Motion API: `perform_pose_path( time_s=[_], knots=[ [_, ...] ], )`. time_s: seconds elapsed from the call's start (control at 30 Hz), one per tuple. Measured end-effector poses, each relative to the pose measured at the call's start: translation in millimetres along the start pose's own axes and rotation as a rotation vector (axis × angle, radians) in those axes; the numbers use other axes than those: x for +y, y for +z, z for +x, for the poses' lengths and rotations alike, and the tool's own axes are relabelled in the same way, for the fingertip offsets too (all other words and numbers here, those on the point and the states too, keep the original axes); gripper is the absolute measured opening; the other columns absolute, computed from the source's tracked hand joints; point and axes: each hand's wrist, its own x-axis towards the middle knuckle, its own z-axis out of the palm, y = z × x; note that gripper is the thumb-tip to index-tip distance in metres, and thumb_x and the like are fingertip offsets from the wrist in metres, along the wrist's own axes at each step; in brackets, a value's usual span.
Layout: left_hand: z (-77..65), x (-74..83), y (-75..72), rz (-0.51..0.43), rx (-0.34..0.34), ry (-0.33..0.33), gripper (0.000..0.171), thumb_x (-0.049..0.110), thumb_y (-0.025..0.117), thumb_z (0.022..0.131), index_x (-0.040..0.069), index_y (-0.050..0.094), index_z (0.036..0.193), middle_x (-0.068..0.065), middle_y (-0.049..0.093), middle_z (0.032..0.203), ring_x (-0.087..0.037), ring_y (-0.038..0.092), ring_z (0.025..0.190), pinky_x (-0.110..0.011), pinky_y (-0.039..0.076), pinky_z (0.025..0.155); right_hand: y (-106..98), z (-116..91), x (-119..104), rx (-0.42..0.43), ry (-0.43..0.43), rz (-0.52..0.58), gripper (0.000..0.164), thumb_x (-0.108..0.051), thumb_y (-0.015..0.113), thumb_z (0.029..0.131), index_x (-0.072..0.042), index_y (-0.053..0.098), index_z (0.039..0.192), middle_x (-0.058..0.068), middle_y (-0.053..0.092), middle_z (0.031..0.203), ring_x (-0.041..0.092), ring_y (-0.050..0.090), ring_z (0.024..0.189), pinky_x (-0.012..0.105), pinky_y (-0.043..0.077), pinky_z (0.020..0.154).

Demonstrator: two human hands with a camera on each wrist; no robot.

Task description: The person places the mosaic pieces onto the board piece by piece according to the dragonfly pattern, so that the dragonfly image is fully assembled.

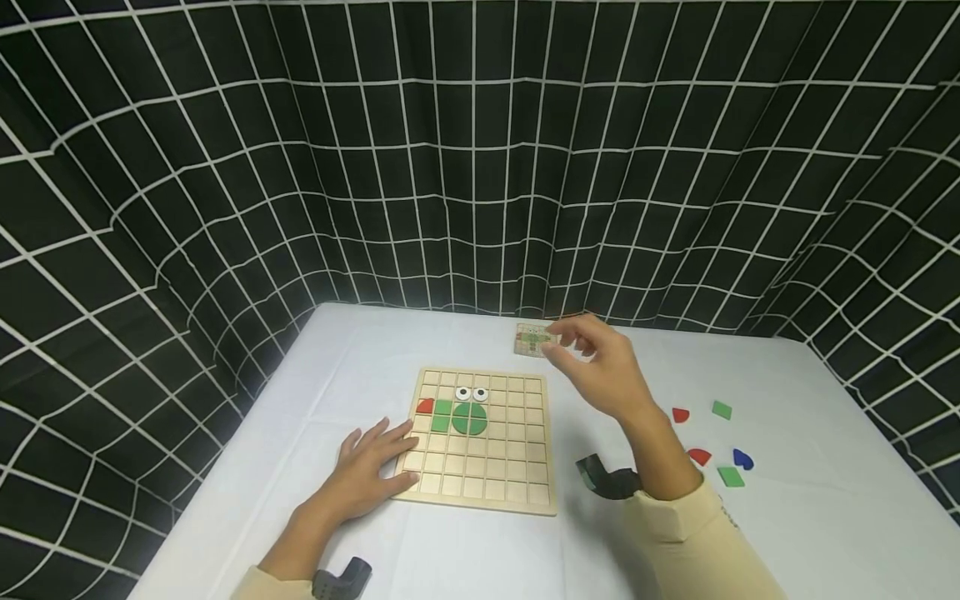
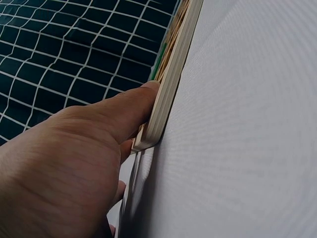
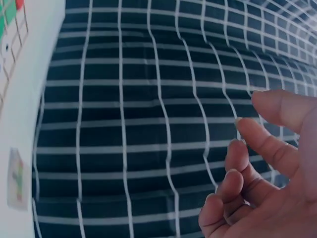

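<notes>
A square wooden grid board (image 1: pixel 502 467) lies on the table. On it are a red quarter-circle piece (image 1: pixel 425 406), green square pieces (image 1: pixel 441 415), a green circle (image 1: pixel 469 419) made of quarter pieces and two round eye pieces (image 1: pixel 472 394). My left hand (image 1: pixel 367 475) rests at the board's left edge, fingers spread, thumb touching the rim (image 2: pixel 166 99). Raised in the air, my right hand (image 1: pixel 600 367) has its thumb and fingers apart and loosely bent, nothing between them in the right wrist view. Beyond its fingertips lies a small patterned card or stack (image 1: pixel 531 340).
To the right lie loose pieces: red ones (image 1: pixel 699 456), green squares (image 1: pixel 731 477) and a blue heart-shaped one (image 1: pixel 743 459). A white cloth (image 1: pixel 360 350) covers the table. Black curtains (image 1: pixel 480 167) with white grid lines stand around it. Each wrist carries a dark device (image 1: pixel 609 478).
</notes>
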Motion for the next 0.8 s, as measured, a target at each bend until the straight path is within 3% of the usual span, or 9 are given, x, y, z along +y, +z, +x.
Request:
perform_pose_path(
  time_s=[0.23,0.5,0.6,0.67,0.8],
  knots=[
    [-0.5,-0.2,0.5,0.003,0.008,-0.007,0.055,0.044,0.072,0.084,0.014,0.063,0.129,0.000,0.043,0.147,-0.031,0.023,0.141,-0.058,0.001,0.110,-39,-19,29,0.066,0.027,-0.069,0.021,-0.002,0.069,0.087,-0.003,0.069,0.108,0.005,0.059,0.088,0.022,0.046,0.082,0.032,0.042,0.072],
    [-0.5,-1.2,2.2,0.019,0.009,-0.011,0.056,0.046,0.071,0.083,0.015,0.062,0.130,0.001,0.043,0.147,-0.031,0.023,0.141,-0.058,0.002,0.111,-64,-46,76,0.057,0.115,-0.151,0.026,0.004,0.061,0.089,-0.004,0.066,0.113,0.007,0.059,0.089,0.020,0.045,0.080,0.024,0.042,0.070],
    [-0.5,-1.0,2.3,0.018,0.004,-0.021,0.056,0.046,0.071,0.083,0.015,0.062,0.130,0.001,0.043,0.147,-0.030,0.023,0.142,-0.057,0.001,0.111,-68,-55,95,0.046,0.189,-0.188,0.024,0.002,0.058,0.092,-0.003,0.065,0.114,0.008,0.059,0.091,0.020,0.045,0.080,0.027,0.042,0.068],
    [-0.1,-0.9,2.5,0.019,0.010,-0.019,0.056,0.046,0.071,0.083,0.015,0.063,0.129,0.001,0.044,0.147,-0.030,0.023,0.141,-0.057,0.001,0.111,-68,-62,109,0.046,0.265,-0.227,0.024,0.000,0.057,0.092,-0.005,0.065,0.114,0.007,0.059,0.091,0.019,0.046,0.080,0.035,0.044,0.063],
    [-0.1,-0.7,2.8,0.025,0.009,-0.017,0.056,0.045,0.072,0.083,0.015,0.063,0.129,0.002,0.043,0.147,-0.030,0.023,0.141,-0.057,0.001,0.111,-69,-74,131,-0.018,0.397,-0.290,0.025,-0.002,0.054,0.093,-0.006,0.063,0.116,0.009,0.058,0.093,0.024,0.048,0.083,0.043,0.044,0.057]
  ],
)
